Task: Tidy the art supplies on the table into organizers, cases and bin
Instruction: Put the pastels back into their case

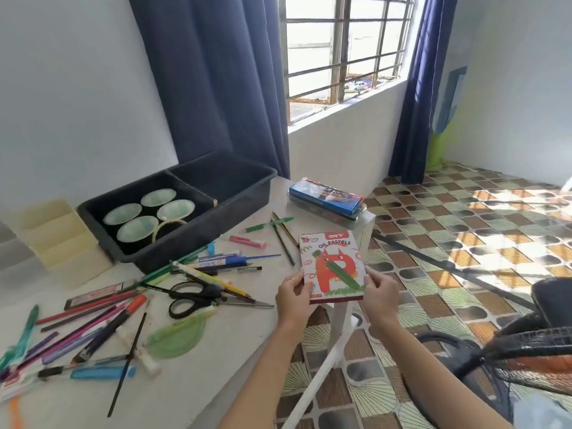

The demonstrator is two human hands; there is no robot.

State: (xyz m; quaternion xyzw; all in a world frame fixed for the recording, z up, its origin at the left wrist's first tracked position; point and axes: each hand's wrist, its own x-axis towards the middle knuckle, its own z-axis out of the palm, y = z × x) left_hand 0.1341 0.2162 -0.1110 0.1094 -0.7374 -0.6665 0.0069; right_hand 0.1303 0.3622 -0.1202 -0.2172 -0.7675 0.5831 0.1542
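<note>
Far left of my grip, a cream organizer [58, 239] stands on the table [216, 351] against the wall. Nearer to me than the organizer, and also well left of the grip, lies a loose pile of pens and markers [93, 329].

Left of the grip and farther away, a dark bin [247, 193] sits on the table. It has two compartments. The left compartment holds four round pale-green dishes [148, 216].

Between the pile and the grip, black scissors [198, 297] lie flat on the table. A green leaf-shaped piece [176, 335] lies just on the near side of them.

My left hand [292, 297] pinches the lower left edge of the oil pastels box [331, 267]: thumb on the printed front, fingers behind. The box is raised, front face toward me, over the right edge of the table. My right hand [380, 294] grips the lower right edge of the same box in the same manner.

Just beyond the grip and a little to its left, a green pen [269, 226] and two pencils [283, 243] lie crossed on the table. Farther beyond the grip, a blue case [326, 198] rests on a clear case at the far right corner of the table.
</note>
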